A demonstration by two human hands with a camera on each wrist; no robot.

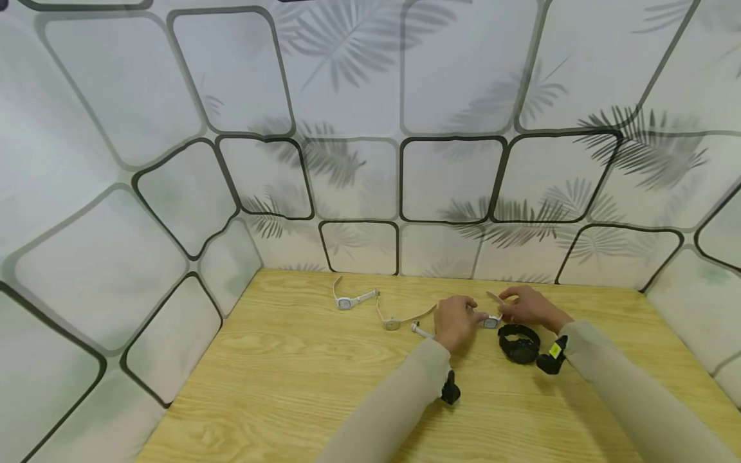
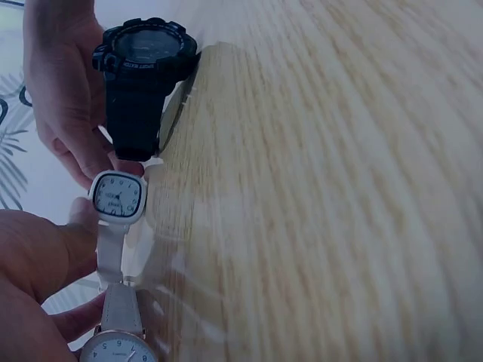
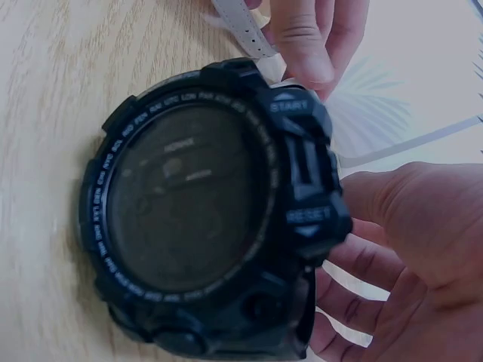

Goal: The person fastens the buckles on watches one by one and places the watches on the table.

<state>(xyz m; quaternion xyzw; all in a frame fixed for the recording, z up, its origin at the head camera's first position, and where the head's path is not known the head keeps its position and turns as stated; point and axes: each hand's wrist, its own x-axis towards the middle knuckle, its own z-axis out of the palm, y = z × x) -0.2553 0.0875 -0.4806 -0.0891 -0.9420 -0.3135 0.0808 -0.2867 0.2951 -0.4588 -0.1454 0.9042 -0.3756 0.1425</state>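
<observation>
Between the two hands lies a white wristwatch [image 1: 491, 321] with a squarish, dark-rimmed dial, its strap laid out lengthwise. My left hand [image 1: 457, 323] pinches the strap on the left side of the dial. On the other side my right hand [image 1: 529, 307] pinches the pale strap end between thumb and fingers. A black digital watch [image 1: 519, 344] stands on its strap just in front of the right hand, and it fills much of the right wrist view. In the left wrist view a round-dial watch [image 2: 119, 348] shows by the left hand, partly cut off.
Farther left, a white watch [image 1: 344, 303] and a pale watch [image 1: 392, 325] lie in a row on the wooden table [image 1: 260, 386]. A white strap [image 1: 422, 330] pokes out beside the left hand. A patterned wall covering [image 1: 359, 180] borders the table's back and sides.
</observation>
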